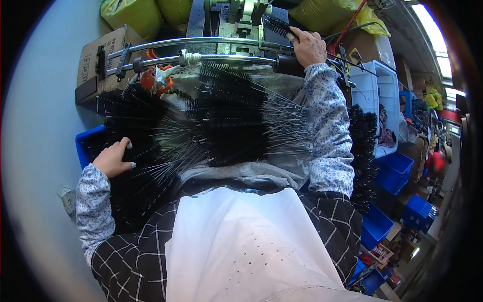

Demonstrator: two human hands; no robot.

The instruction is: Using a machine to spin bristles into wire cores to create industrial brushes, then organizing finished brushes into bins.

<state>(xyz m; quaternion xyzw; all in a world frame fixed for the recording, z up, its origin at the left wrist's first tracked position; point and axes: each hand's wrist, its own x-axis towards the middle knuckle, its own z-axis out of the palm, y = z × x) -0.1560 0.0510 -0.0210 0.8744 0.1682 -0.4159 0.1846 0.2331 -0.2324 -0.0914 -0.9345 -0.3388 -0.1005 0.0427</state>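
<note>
A large heap of black bottle brushes (226, 121) with thin wire stems is spread across the workbench (241, 173), from its left edge to near its right edge, the stems pointing toward the person. The left hand (113, 158) is laid on the brushes at the left edge of the bench, above a blue bin (85, 143); its fingers are curled loosely over the wire stems, though it cannot be told whether any are actually gripped. The right hand (308, 46) is raised to the far edge of the bench, where it is closed around a single brush (276, 25), the bristled end of which is held against a metal machine (236, 20). Two long metal rods (201, 50) are run across the far edge in front of the machine. A cardboard box (103, 55) is seen at the far left corner. Yellow bags (136, 14) are piled behind the machine. More blue bins (395, 171) and a white crate (375, 95) are stacked to the right of the bench.
</note>
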